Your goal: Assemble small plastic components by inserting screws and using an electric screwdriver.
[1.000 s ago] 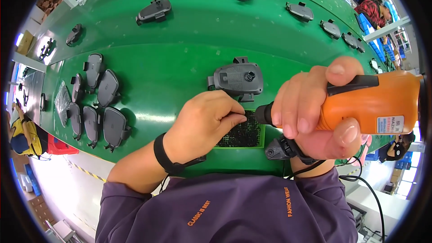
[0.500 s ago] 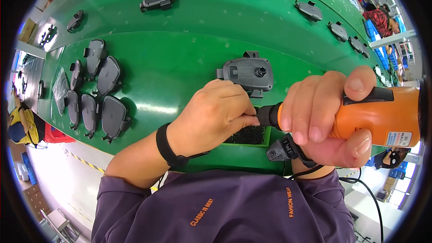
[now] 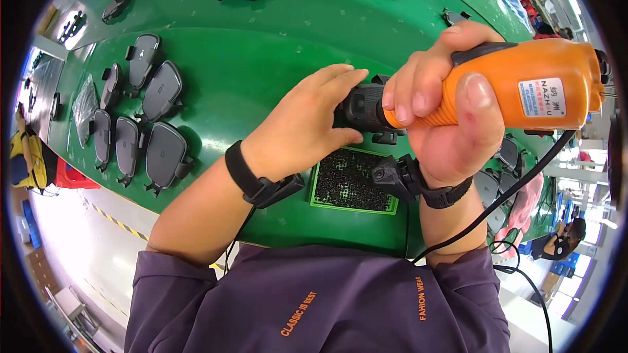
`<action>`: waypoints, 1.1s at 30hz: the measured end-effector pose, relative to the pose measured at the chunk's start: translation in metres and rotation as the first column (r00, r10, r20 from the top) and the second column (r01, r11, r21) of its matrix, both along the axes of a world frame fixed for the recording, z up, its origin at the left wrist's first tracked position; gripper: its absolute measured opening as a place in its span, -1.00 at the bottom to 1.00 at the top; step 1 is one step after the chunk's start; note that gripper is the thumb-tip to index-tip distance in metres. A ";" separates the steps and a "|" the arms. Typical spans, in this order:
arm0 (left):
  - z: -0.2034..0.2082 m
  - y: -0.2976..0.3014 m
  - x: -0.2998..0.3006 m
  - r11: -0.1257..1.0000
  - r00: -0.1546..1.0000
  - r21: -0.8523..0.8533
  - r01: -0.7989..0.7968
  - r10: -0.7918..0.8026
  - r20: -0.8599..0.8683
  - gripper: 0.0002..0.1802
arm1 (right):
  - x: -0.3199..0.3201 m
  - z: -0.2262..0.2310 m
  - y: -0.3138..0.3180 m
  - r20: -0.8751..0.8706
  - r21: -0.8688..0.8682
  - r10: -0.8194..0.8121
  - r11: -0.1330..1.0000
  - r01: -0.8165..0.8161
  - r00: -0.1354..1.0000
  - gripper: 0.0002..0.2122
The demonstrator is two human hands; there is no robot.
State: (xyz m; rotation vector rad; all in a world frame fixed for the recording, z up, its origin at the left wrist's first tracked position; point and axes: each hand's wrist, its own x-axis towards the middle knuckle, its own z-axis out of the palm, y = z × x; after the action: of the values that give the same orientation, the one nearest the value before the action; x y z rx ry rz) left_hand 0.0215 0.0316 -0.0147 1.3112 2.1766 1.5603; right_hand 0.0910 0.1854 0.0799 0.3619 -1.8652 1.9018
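Your right hand has its grip wrapped round the orange driver; your left hand is spread at the dark holder's nine o'clock, twelve o'clock from the tray.

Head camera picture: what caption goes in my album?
Right hand gripping an orange power tool, left hand beside a dark gray device on a green table.

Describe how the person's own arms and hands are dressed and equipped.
The left hand and right hand are ungloved. The sleeves are short and dark purple. Each wrist wears a black strap; the right one carries a dark grey, angular device with a round, lens-like spot, the left one a black, oblong device. A black cable crosses the right arm.
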 end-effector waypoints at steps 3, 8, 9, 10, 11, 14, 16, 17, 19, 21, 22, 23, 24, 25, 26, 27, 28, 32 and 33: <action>-0.002 0.003 -0.001 0.998 0.998 0.066 0.019 -0.023 0.051 -0.24 | -0.002 -0.002 -0.003 0.022 -0.009 0.014 1.000 -0.013 1.000 -0.60; 0.000 0.002 -0.002 0.998 0.990 0.003 0.061 -0.061 0.128 -0.31 | -0.003 -0.008 -0.008 0.100 -0.029 0.026 0.999 -0.024 0.995 -0.62; 0.001 0.002 -0.002 0.998 0.989 -0.005 0.058 -0.056 0.140 -0.33 | -0.004 -0.009 -0.009 0.099 -0.030 0.026 0.999 -0.023 0.995 -0.62; 0.002 0.002 -0.002 0.998 0.987 -0.012 0.054 -0.052 0.152 -0.34 | -0.005 -0.010 -0.009 0.091 -0.035 0.025 0.999 -0.022 0.996 -0.62; 0.001 0.002 -0.002 0.998 0.987 -0.013 0.055 -0.052 0.152 -0.34 | -0.006 -0.011 -0.009 0.083 -0.040 0.024 0.999 -0.021 0.996 -0.62; 0.000 0.002 -0.003 0.998 0.990 -0.039 0.057 -0.051 0.133 -0.34 | -0.006 -0.011 -0.010 0.074 -0.033 0.033 0.999 -0.030 0.997 -0.63; 0.000 0.001 -0.003 0.998 0.990 -0.026 0.058 -0.054 0.131 -0.35 | -0.003 -0.008 -0.008 0.071 -0.003 0.038 0.999 -0.038 0.997 -0.63; 0.000 0.001 -0.003 0.998 0.990 -0.012 0.062 -0.060 0.126 -0.35 | -0.003 -0.007 -0.006 0.071 -0.003 0.039 0.999 -0.039 0.997 -0.63; 0.002 0.002 -0.002 0.998 0.991 0.002 0.065 -0.064 0.121 -0.36 | -0.002 -0.006 -0.002 -0.014 -0.013 0.018 1.000 -0.018 1.000 -0.62; 0.005 0.001 0.006 0.997 0.988 0.065 -0.035 0.025 0.151 -0.50 | 0.000 -0.004 0.001 -0.058 -0.019 0.007 1.000 -0.008 0.998 -0.62; 0.007 0.000 0.008 0.992 0.983 0.095 -0.085 0.068 0.168 -0.57 | 0.001 -0.003 0.002 -0.081 -0.048 0.027 0.998 -0.031 0.996 -0.61; 0.007 0.000 0.008 0.992 0.984 0.096 -0.085 0.068 0.166 -0.57 | 0.002 -0.002 0.003 -0.104 -0.077 0.047 0.996 -0.055 0.993 -0.60; 0.007 0.000 0.007 0.992 0.994 0.105 -0.066 0.056 0.098 -0.60 | 0.004 -0.001 0.004 -0.128 -0.105 0.066 0.991 -0.079 0.990 -0.59; 0.007 -0.001 0.006 0.993 0.999 0.113 -0.047 0.044 0.029 -0.64 | 0.005 0.000 0.006 -0.130 -0.105 0.066 0.991 -0.080 0.989 -0.59; 0.007 -0.002 0.005 0.993 0.999 0.119 -0.028 0.033 -0.040 -0.68 | 0.005 0.002 0.007 -0.143 -0.113 0.090 0.988 -0.107 0.986 -0.59; 0.007 -0.002 0.004 0.992 0.999 0.119 -0.027 0.032 -0.041 -0.68 | 0.006 0.002 0.008 -0.155 -0.120 0.112 0.984 -0.132 0.981 -0.58; 0.007 -0.002 0.004 0.992 0.998 0.122 -0.024 0.030 -0.051 -0.71 | 0.007 0.003 0.009 -0.168 -0.126 0.135 0.979 -0.157 0.977 -0.58; 0.007 -0.003 0.002 0.992 0.998 0.125 -0.003 0.011 -0.062 -0.78 | 0.005 0.002 0.010 -0.155 -0.110 0.193 0.971 -0.211 0.969 -0.58; 0.008 -0.003 0.002 0.992 0.999 0.122 0.013 -0.006 -0.054 -0.79 | 0.005 0.002 0.010 -0.154 -0.110 0.193 0.971 -0.211 0.969 -0.58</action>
State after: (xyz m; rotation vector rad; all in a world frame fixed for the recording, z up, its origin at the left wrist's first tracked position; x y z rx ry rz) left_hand 0.0233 0.0283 -0.0065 1.4118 2.1322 1.6987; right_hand 0.0959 0.1957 0.0818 0.6509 -1.6598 2.0554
